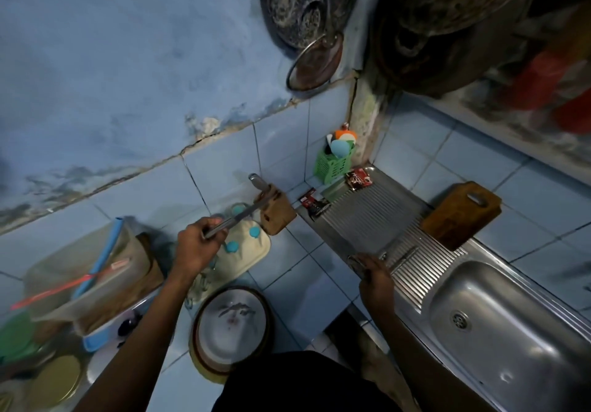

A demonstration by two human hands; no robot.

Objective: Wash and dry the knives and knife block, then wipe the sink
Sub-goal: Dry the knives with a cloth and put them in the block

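Note:
A wooden knife block (277,216) stands on the blue tiled counter against the wall, with one steel-handled knife (257,181) sticking out of its top. My left hand (194,247) is shut on another steel knife (238,216), whose far end reaches the block's top. My right hand (372,272) rests at the near left end of the ribbed steel drainboard (367,216), closed on a steel knife (353,258). Another knife (406,255) lies on the drainboard just beyond that hand. The steel sink basin (511,303) is at the right.
A wooden cutting board (460,215) leans at the drainboard's far edge. A green utensil holder (334,164) and sachets (359,180) sit in the corner. A cream mat (252,251), a round lid (230,323) and plastic containers (86,271) crowd the left counter. Pans (307,2) hang overhead.

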